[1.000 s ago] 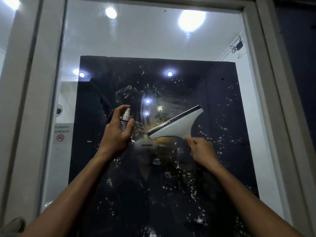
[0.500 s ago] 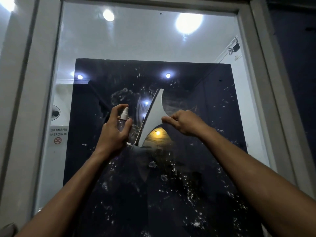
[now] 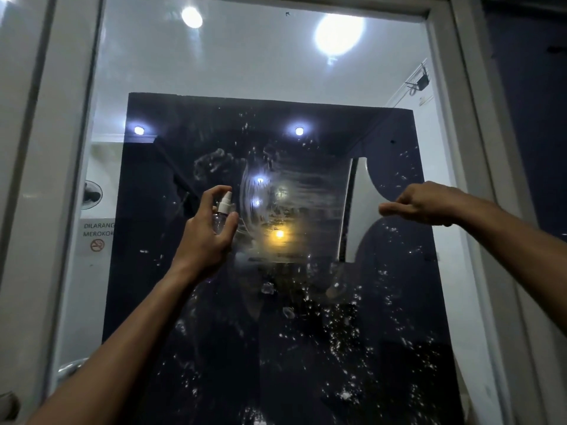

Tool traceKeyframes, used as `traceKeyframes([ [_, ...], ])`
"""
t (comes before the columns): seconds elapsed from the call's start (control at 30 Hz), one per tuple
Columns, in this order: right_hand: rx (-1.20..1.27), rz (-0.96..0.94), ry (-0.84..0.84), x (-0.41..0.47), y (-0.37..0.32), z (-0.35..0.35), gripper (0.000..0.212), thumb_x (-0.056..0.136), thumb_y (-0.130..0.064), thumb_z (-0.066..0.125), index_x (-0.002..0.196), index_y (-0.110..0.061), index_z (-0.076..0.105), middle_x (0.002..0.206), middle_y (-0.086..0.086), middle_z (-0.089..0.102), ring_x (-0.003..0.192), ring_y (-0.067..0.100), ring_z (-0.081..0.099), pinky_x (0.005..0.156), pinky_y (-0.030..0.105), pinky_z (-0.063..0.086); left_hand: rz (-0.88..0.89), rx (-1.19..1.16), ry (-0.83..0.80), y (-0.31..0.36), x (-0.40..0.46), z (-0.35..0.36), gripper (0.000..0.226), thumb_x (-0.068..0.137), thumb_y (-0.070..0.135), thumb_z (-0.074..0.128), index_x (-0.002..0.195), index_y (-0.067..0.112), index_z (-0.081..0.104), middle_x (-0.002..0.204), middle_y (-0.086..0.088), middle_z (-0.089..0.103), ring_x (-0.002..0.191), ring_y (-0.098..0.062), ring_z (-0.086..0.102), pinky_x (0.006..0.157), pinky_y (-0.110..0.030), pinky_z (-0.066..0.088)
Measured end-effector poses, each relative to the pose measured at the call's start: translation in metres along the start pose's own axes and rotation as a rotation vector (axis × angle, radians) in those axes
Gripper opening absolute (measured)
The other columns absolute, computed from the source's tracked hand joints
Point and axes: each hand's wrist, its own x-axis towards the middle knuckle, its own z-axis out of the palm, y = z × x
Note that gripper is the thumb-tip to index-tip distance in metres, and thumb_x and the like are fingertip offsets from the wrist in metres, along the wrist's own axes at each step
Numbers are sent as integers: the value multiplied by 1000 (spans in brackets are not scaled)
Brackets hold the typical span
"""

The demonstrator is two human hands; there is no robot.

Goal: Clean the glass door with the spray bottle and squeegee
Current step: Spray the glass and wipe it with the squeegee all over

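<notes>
White plastic makes up the squeegee [image 3: 357, 210], a flat fan-shaped tool that looks light and stiff, with a thin dark blade down its left edge lying against the glass door [image 3: 267, 72]. It stands upright on the right part of the dark pane, and the right hand [image 3: 420, 205] pinches its narrow handle end, fingers curled round it. That short handle is probably the only sensible place to hold it; taken by the blade side, the rubber would likely lift off the glass. Wet fingers could slip on the smooth plastic.

The left hand [image 3: 208, 231] grips the spray bottle [image 3: 221, 216], a small clear bottle with a white nozzle, held just in front of the glass left of centre, thumb up near the head. It looks light and rigid, best taken round the body with a finger free for the pump.

The glass itself is hard, slick and breakable, so I judge that even pressure suits it better than force. Between the two hands lies a streaky wiped band; droplets [image 3: 352, 332] speckle the pane below and to the right, so much is left to clean.

Around them, a pale door frame [image 3: 448, 87] borders the pane closely on the right and would stop a sideways stroke. A no-smoking sign [image 3: 98, 237] shows at the left edge, and ceiling lights reflect in the glass, hiding some smears.
</notes>
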Motion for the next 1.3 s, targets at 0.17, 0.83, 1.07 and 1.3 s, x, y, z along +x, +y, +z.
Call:
traceKeyframes([
  [0.17,237,-62,155,-7,-14,10,62,79,-78,38,91,-32,78,72,-9,64,68,12,57,70,34,46,64,72,-1,10,12,6,40,100,28,59,135,38,43,97,19,61,70,2,63,62,-17,47],
  [0.83,829,-10,287,-21,-68,78,58,97,-61,46,59,-17,43,50,-1,43,38,8,37,49,25,32,125,192,75,27,33,-7,39,102,21,54,139,26,41,75,13,55,67,1,57,58,-23,41],
  [1.07,839,-61,290,-19,-88,77,59,98,-61,46,57,-18,43,48,-2,41,38,8,37,48,23,32,90,248,150,17,40,-28,32,103,24,51,133,22,39,96,-8,64,79,-26,62,69,-38,46],
  [1.3,908,-87,260,-13,-115,79,60,94,-67,46,59,-18,40,49,-3,38,38,7,33,40,20,29,76,277,238,3,47,-55,40,103,27,51,140,27,36,93,3,58,67,-4,53,61,-27,41],
])
